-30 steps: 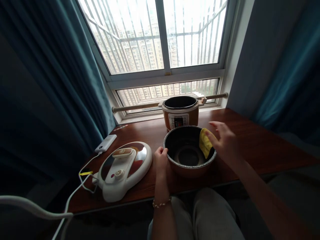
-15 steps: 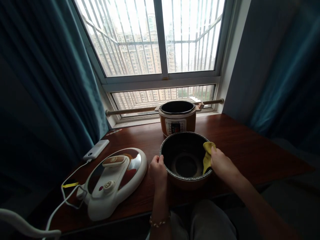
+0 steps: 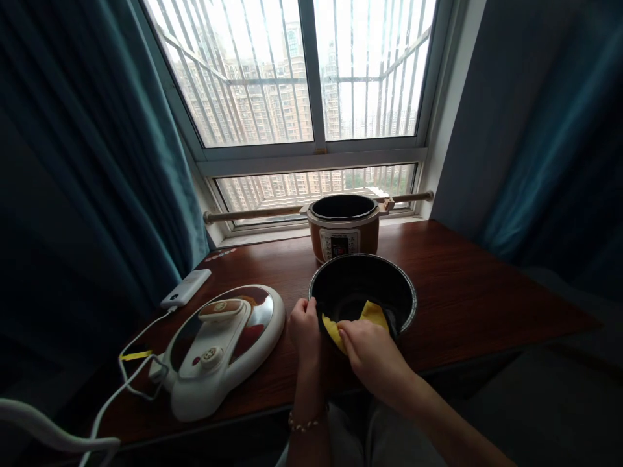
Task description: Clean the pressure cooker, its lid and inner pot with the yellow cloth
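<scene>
A dark inner pot stands on the wooden table right in front of me. My left hand grips its near left rim, fingers closed over the edge. My right hand presses a yellow cloth against the pot's near inside wall, fingers closed on it. A beaded bracelet circles my left wrist.
The brown pressure cooker base stands open behind the pot by the window. Its white lid lies upside up at the left, with a white power bank and white cable beyond. Teal curtains hang on both sides.
My right hand with the yellow cloth has slid from the pot's right rim round to its near inside wall. My left hand keeps its grip on the rim.
</scene>
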Demonstrator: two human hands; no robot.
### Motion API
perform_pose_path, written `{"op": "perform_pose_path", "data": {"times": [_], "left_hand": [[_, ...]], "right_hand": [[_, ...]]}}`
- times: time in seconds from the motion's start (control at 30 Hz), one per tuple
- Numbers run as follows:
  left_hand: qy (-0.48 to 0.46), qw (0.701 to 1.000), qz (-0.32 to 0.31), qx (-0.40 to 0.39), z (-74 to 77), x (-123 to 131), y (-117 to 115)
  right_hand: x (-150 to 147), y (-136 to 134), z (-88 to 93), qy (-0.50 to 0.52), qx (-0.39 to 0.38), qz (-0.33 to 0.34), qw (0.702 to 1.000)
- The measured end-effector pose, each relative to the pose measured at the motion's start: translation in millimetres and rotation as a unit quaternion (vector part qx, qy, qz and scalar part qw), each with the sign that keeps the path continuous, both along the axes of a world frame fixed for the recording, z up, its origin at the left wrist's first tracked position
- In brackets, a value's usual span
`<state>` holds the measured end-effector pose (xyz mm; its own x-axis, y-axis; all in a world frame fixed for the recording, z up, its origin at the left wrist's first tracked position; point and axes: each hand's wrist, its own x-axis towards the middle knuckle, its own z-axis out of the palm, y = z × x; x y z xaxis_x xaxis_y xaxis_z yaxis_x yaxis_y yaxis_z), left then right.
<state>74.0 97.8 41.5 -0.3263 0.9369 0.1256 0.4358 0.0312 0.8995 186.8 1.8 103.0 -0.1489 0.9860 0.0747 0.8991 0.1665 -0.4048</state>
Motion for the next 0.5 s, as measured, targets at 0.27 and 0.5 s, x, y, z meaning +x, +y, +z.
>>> {"op": "perform_pose_path", "data": {"times": [0.27, 0.5], "left_hand": [[-0.009, 1.0, -0.017, -0.002, 1.1, -4.9, 3.3], [-0.05, 0.997, -0.054, -0.007, 2.3, -11.9, 7.0]], "right_hand": [[59.9, 8.6, 2.3, -0.093, -0.048, 0.073, 0.992], [155.3, 80.7, 14.8, -0.112, -0.172, 0.194, 0.959]]}}
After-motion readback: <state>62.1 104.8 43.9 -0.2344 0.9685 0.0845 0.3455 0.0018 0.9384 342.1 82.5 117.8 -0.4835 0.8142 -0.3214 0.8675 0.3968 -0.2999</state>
